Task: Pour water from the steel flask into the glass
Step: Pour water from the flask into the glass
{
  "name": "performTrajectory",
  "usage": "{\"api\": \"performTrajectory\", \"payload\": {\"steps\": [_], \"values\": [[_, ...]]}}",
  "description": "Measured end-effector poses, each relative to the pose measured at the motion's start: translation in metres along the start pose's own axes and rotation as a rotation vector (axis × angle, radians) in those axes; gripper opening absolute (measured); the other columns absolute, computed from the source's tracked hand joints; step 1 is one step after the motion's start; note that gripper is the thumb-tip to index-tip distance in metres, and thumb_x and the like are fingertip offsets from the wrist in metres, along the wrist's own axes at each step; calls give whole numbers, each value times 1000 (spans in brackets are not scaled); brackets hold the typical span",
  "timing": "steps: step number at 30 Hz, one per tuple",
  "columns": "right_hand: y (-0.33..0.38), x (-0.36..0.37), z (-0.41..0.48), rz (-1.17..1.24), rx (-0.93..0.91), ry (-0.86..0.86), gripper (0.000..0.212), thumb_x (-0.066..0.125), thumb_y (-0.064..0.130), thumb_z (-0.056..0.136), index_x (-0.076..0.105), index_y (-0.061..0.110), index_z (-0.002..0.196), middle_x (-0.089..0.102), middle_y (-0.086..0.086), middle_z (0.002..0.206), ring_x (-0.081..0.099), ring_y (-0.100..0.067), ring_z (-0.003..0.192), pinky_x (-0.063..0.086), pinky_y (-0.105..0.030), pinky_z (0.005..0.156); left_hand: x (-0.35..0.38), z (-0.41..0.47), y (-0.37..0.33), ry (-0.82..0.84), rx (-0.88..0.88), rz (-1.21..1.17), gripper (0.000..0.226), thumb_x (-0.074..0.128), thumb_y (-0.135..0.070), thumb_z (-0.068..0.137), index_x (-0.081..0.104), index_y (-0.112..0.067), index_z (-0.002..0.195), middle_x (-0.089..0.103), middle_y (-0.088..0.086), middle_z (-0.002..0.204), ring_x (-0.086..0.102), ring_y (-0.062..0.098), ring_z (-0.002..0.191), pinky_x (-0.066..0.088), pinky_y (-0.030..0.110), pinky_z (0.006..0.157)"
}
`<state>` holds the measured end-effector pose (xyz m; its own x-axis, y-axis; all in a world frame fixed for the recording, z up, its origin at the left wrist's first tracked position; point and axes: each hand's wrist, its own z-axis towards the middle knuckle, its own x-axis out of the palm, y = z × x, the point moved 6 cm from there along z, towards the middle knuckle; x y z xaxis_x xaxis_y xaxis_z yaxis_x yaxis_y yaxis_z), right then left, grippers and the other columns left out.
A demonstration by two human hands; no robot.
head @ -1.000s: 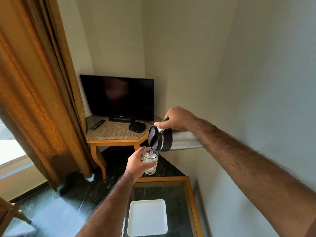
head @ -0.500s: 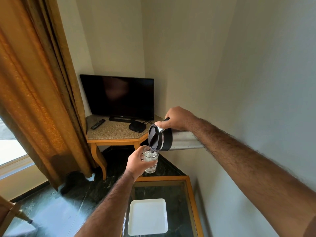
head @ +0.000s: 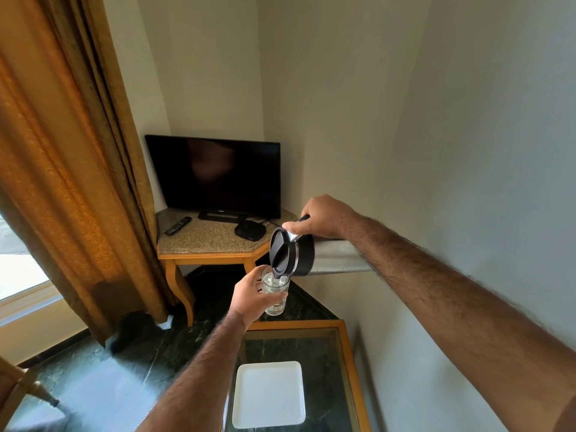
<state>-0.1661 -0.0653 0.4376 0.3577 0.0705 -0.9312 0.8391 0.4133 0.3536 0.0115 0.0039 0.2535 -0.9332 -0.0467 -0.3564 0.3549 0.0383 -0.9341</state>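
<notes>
Steel and black plastic meet at the neck of the steel flask [head: 324,255], which lies tipped nearly level in the air, its black lid [head: 282,252] turned toward the camera and its spout dipped just over the rim of the glass [head: 276,293] at 6 o'clock from the lid. Against the two earlier views almost nothing has shifted: the flask sits at the same tilt, the glass in the same spot under the spout, and the water inside looks about as high as it did, already up near the rim. That steadiness suggests the pour is either running thin or close to done, so the flask will likely need righting soon to avoid overfilling; whether a stream is passing from the spout cannot be made out. The right hand [head: 324,219] is clamped on the flask's handle from above, thumb pressed at the lid's edge. The left hand [head: 252,296] is wrapped around the glass from its 9 o'clock side, holding it upright and clear of the glass-topped table [head: 349,353], where a white square plate [head: 269,394] waits at 6 o'clock from the glass, well below it
</notes>
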Motion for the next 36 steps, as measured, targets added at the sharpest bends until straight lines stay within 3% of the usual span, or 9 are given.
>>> {"api": "performTrajectory", "payload": {"steps": [8, 12, 20, 24, 29, 33, 36], "values": [[0, 2, 1, 4, -1, 3, 66, 69, 71, 82, 37, 24, 47, 30, 10, 45, 27, -14, 44, 22, -29, 48, -3, 0, 2, -3, 6, 10, 68, 92, -26, 68, 56, -40, 124, 62, -24, 111, 56, -8, 99, 45, 26, 86], [-1, 4, 1, 23, 1, 6, 67, 69, 70, 82, 36, 24, 47, 30, 10, 45, 26, -14, 45, 22, -29, 49, -3, -1, 2, -3, 9, 14, 67, 92, -26, 68, 55, -43, 121, 62, -26, 109, 56, -10, 97, 44, 17, 78], [-9, 11, 2, 121, 14, 11, 65, 67, 74, 76, 36, 25, 46, 29, 13, 41, 25, -13, 43, 22, -31, 49, -1, -1, 8, 5, 7, -2, 69, 93, -27, 67, 57, -39, 125, 67, -19, 114, 60, -3, 104, 48, 23, 83], [-16, 15, -1, 164, 51, 3, 65, 64, 78, 69, 37, 24, 45, 28, 13, 36, 26, -12, 41, 23, -32, 50, -2, -2, 7, 3, 8, -5, 67, 92, -28, 66, 57, -43, 121, 68, -19, 112, 62, -3, 102, 46, 16, 75], [-31, 18, -7, 314, 114, -38, 68, 66, 76, 68, 33, 24, 39, 26, 15, 36, 20, -7, 36, 21, -31, 51, -3, -3, 8, 1, 10, -13, 67, 93, -28, 65, 59, -42, 120, 69, -18, 111, 64, -1, 101, 48, 17, 76], [-53, 18, -12, 443, 218, -118, 64, 70, 71, 76, 34, 25, 48, 28, 14, 42, 24, -9, 38, 24, -30, 50, -4, -3, 11, -3, 3, 3, 67, 93, -30, 62, 61, -40, 120, 70, -18, 110, 65, -1, 101, 47, 16, 75], [-68, 24, -20, 595, 310, -191, 60, 71, 73, 70, 41, 25, 53, 35, 5, 52, 29, -14, 44, 27, -32, 55, -5, -1, 12, -17, 4, 19, 67, 94, -32, 61, 61, -42, 118, 69, -19, 109, 65, -3, 98, 48, 12, 71]]}}
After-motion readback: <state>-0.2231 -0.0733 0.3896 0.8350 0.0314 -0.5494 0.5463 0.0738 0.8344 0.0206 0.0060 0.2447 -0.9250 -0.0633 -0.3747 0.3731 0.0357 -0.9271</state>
